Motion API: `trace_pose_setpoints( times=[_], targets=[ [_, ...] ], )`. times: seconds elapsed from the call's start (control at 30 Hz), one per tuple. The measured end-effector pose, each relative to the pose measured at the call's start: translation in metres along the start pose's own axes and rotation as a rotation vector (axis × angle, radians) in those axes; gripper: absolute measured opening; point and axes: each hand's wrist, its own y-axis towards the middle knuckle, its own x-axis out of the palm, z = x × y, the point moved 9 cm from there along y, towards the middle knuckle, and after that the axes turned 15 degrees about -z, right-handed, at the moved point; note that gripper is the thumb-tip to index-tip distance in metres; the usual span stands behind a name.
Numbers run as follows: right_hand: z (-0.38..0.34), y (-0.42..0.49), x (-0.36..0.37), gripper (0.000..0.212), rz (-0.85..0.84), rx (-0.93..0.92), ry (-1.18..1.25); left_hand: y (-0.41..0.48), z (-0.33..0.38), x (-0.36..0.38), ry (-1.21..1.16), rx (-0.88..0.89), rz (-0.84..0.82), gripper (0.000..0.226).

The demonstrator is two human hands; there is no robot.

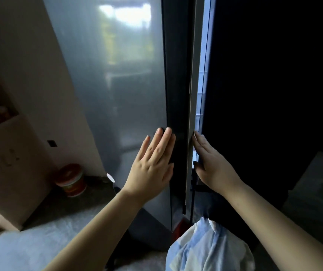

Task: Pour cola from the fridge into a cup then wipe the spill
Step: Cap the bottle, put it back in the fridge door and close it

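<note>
Dim kitchen corner, with a pale wall off beyond the left hand and a grey floor under both forearms; the fridge fills everything ahead. I count two doors. The grey left door is closed, and the left hand lies flat against its inner edge, fingers straight and together, holding nothing. The dark right door stands just ajar, and a thin strip of light runs upward from the right hand's fingertips. The right hand is laid along that door's edge, fingers stretched out and touching it. From where I stand I cannot tell whether the tips hook behind the edge. It carries nothing either. By my reckoning the job has barely begun, with the door only cracked and still to be swung wide. No cola shows and no cup. The bottle is presumably inside, past the right hand and behind the dark door, but the gap is too narrow to see in. Fetching, pouring and wiping all look to be left, and there is no spill in sight. Otherwise I count two bare hands, one red and white tub on the floor low to the left of the left hand, and one bunch of pale blue fabric below the right forearm, clothing by the look of it.
</note>
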Motion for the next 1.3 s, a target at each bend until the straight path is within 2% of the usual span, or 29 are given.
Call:
trace_pose_setpoints(
  times=[0.13, 0.27, 0.4, 0.5, 0.63, 0.77, 0.9, 1.13, 1.3],
  targets=[
    [-0.008, -0.002, -0.023, 0.071, 0.185, -0.06, 0.051, 0.022, -0.005, 0.004, -0.067, 0.096, 0.029, 0.071],
    [-0.019, 0.006, -0.028, 0.073, 0.265, -0.127, -0.036, 0.052, -0.016, 0.011, -0.005, 0.157, -0.002, 0.08],
    [-0.018, 0.017, -0.026, 0.075, 0.319, -0.101, -0.242, 0.082, -0.045, 0.017, 0.08, 0.08, -0.003, 0.096],
    [-0.018, 0.028, -0.026, 0.072, 0.349, -0.092, -0.442, 0.091, -0.054, 0.022, 0.145, 0.122, 0.037, 0.1],
    [-0.017, 0.035, -0.019, 0.07, 0.339, -0.069, -0.656, 0.092, -0.055, 0.027, 0.179, 0.155, 0.091, 0.105],
    [-0.014, 0.037, -0.019, 0.065, 0.351, -0.037, -0.714, 0.094, -0.056, 0.031, 0.197, 0.173, 0.12, 0.1],
    [-0.003, 0.043, -0.022, 0.087, 0.343, 0.009, -0.694, 0.101, -0.056, 0.035, 0.204, 0.172, 0.134, 0.096],
    [0.02, 0.062, -0.033, 0.073, 0.269, 0.178, -0.667, 0.128, -0.054, 0.053, 0.212, 0.129, 0.059, 0.1],
    [0.044, 0.089, -0.036, 0.075, 0.159, 0.346, -0.693, 0.162, -0.061, 0.08, 0.301, 0.033, -0.06, 0.107]
  ],
)
